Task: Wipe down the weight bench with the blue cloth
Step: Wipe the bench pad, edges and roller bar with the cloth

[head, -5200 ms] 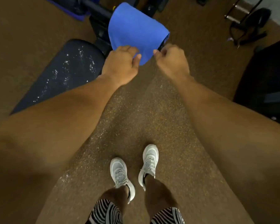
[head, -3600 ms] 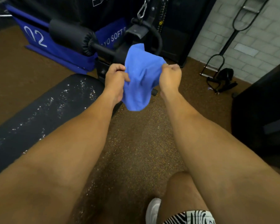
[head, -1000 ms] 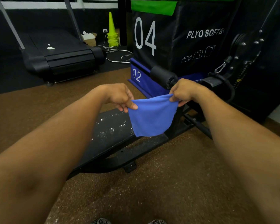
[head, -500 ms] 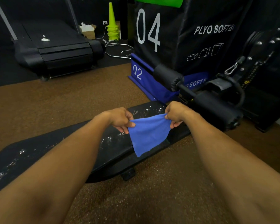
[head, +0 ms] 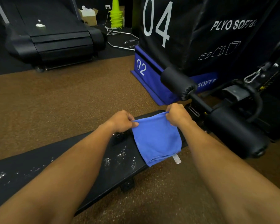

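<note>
Both hands hold the blue cloth (head: 157, 139) by its top edge over the far end of the bench (head: 120, 162). The left hand (head: 122, 121) is closed on the cloth's left top corner, thumb and fingers pinched on the fabric, and the right hand (head: 176, 114) is fisted around the right top corner. The cloth hangs folded between them, its lower part draped across the bench pad and past the near edge, where a small white tag (head: 176, 159) shows at the bottom right corner. Whether the cloth presses on the pad or only lies against it cannot be told. The black pad runs from lower left toward the hands and carries white specks (head: 120, 155) scattered along its top, some just beside the cloth's left edge. Beyond the bench's far end sit two black foam rollers (head: 178, 83) on a bar. Behind them stands a black plyo box (head: 184, 29) marked 04 on a blue one (head: 145, 75) marked 02. A treadmill (head: 55, 38) stands at upper left on the brown floor (head: 71, 102).
</note>
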